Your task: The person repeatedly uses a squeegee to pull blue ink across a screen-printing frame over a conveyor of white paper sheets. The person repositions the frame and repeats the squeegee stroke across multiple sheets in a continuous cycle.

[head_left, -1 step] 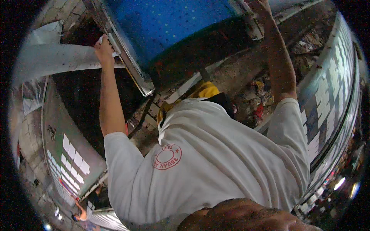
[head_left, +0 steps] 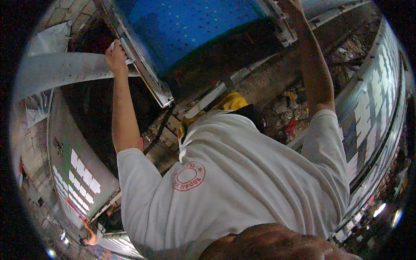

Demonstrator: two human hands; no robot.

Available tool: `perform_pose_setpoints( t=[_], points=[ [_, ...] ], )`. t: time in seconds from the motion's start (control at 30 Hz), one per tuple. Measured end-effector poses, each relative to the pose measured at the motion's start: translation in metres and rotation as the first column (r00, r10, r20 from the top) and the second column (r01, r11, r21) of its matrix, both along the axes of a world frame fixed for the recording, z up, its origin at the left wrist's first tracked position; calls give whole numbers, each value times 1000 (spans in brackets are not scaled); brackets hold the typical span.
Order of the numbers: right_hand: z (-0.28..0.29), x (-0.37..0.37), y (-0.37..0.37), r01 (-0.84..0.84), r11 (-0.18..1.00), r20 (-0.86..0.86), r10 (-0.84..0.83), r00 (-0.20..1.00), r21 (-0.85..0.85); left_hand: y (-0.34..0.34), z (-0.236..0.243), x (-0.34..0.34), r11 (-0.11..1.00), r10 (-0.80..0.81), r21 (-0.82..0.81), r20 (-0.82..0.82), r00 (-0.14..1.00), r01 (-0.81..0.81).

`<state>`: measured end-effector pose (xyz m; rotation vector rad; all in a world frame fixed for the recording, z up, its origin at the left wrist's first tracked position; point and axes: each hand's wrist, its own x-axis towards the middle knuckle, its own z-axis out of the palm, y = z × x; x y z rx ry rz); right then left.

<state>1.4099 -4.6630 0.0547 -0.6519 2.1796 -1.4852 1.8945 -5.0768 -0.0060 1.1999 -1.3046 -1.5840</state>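
A blue panel with rows of small dots (head_left: 186, 30) lies between two long rails of a frame at the top of the view. My left hand (head_left: 117, 58) is closed at the left rail (head_left: 141, 71), with a bit of white material showing around the fingers. At the upper edge, my right hand (head_left: 291, 6) reaches the right rail (head_left: 284, 28); its fingers are partly cut off and dark. Both arms are stretched forward, well apart. Beneath the panel's near edge it is too dark to make out detail.
Long surfaces bearing pale rectangles run along the right (head_left: 372, 95) and lower left (head_left: 82, 182). A grey-white curved strip (head_left: 65, 67) passes beside my left hand. Scattered scraps (head_left: 290, 95) lie on the floor between. Another person (head_left: 92, 237) is far off at lower left.
Hardly anything differs: the view has shifted slightly, and both hands keep their places at the rails.
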Motion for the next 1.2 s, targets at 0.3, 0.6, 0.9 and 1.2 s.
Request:
perform_pose_setpoints(
  t=[0.3, 0.6, 0.9, 1.2],
  points=[
    [-96, -81, -83, -15, 984, 262, 62, 963, -178, 30, -20, -16, 959, 226, 231, -265, 937, -166],
    [-97, -65, -81, -237, 971, 303, 238, 923, -40, 32, -80, 7, 919, 393, -42, 101, 914, -391],
    [-117, -58, -66, -202, 977, 392, 211, 895, -66, 26, -121, 18, 930, 365, -139, 447, 817, -339],
    [-115, -49, -62, -252, 958, -121, 268, 956, 135, 42, -112, 6, 924, 373, -276, 504, 779, -264]
  ],
)
